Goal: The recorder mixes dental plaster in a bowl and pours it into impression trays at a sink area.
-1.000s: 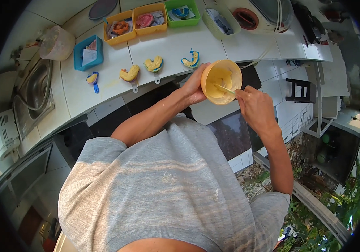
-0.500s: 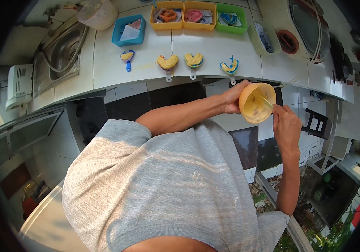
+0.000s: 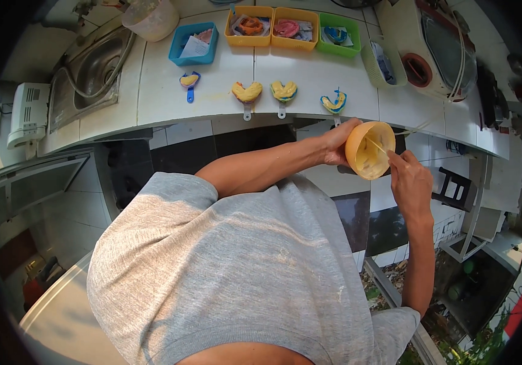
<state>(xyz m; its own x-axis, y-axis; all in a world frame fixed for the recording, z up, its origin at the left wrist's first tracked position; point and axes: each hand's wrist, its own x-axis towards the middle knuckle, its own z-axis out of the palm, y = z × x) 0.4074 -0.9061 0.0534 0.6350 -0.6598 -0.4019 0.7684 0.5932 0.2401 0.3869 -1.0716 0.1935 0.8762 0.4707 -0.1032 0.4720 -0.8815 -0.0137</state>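
Head view, left hand (image 3: 339, 143) cupping yellow bowl (image 3: 353, 149), right hand (image 3: 411, 181) pinching thin stick (image 3: 378, 147) (end inside bowl)

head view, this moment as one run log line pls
left hand: holds orange bowl | right hand: holds thin pale stick, tip inside bowl | white counter: four trays bearing yellow paste

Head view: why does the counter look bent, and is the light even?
In the head view, the counter edge curves because a fisheye lens bends straight lines; black fills the picture's corners. Also in the head view, warm light brightens the left side of the shirt, with cooler shade beside it; the bowl keeps a clear outline.
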